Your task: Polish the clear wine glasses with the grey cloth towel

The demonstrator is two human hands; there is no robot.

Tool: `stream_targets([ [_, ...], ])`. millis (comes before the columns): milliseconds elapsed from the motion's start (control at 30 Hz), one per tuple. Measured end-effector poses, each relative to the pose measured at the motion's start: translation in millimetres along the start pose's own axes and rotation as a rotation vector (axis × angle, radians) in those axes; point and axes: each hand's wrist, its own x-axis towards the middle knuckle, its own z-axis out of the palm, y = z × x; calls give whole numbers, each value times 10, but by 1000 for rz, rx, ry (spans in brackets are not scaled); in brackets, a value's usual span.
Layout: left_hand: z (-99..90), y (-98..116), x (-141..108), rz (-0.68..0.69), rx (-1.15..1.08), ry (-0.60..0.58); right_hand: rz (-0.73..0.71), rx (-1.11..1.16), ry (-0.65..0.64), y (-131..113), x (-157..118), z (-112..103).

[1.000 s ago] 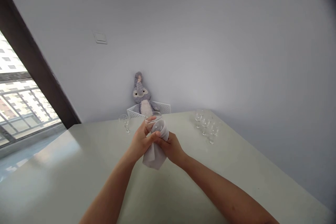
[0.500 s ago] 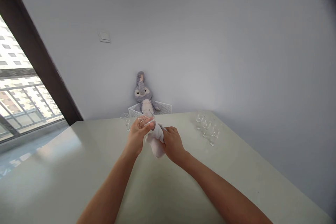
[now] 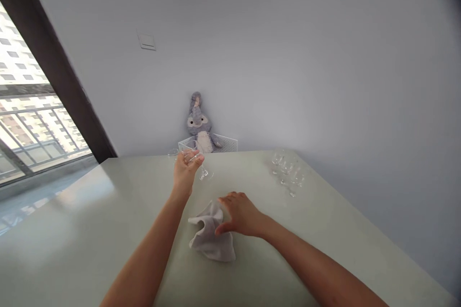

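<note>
My left hand (image 3: 186, 165) is closed around the bowl of a clear wine glass (image 3: 204, 172), held tilted so that its stem and foot point down and to the right. A crumpled pale grey cloth (image 3: 214, 242) lies on the table just below my right hand (image 3: 239, 213). That hand is open, thumb apart from the fingers, hovering at the cloth's upper right side with the thumb over its edge. Beyond my left hand stands another wine glass (image 3: 173, 152), partly hidden by it.
Several wine glasses (image 3: 287, 169) stand grouped on the right of the pale table (image 3: 324, 240). At the far edge, a grey plush toy (image 3: 199, 122) sits against a white perforated chair back (image 3: 228, 144). A wall rises behind; a window (image 3: 36, 115) is at left.
My right hand has let go of the cloth, which dropped from around the glass onto the table nearer me. My left hand still holds the glass, now with its stem bare.
</note>
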Motion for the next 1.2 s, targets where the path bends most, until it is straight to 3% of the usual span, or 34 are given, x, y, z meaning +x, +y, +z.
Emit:
stream_targets([
  [67, 86, 2, -81, -36, -15, -55, 150, 118, 75, 118, -93, -122],
  [167, 314, -63, -353, -143, -68, -230, 335, 297, 264, 234, -194, -219],
  [300, 611, -296, -817, -278, -127, -499, 356, 305, 345, 304, -319, -105],
  [400, 643, -461, -929, -259, -63, -583, 406, 330, 368, 489, -531, 34],
  [500, 461, -535, -754, -266, 29, -404, 554, 315, 432, 841, -878, 81],
  [633, 26, -595, -388, -355, 42, 15, 781, 188, 520, 1305, -1362, 1],
  [733, -255, -666, -199, -419, -18, 243, 889, 149, 527, 1495, -1565, -68],
  [1000, -533, -818, 95, -445, -178, 446, 937, 188, 479, 1662, -1554, -162],
  [1100, -637, -853, 238, -480, -282, 526, 946, 140, 423, 1600, -1650, -213],
  [1200, -726, -858, 390, -550, -418, 500, 971, 120, 389, 1418, -1775, -224],
])
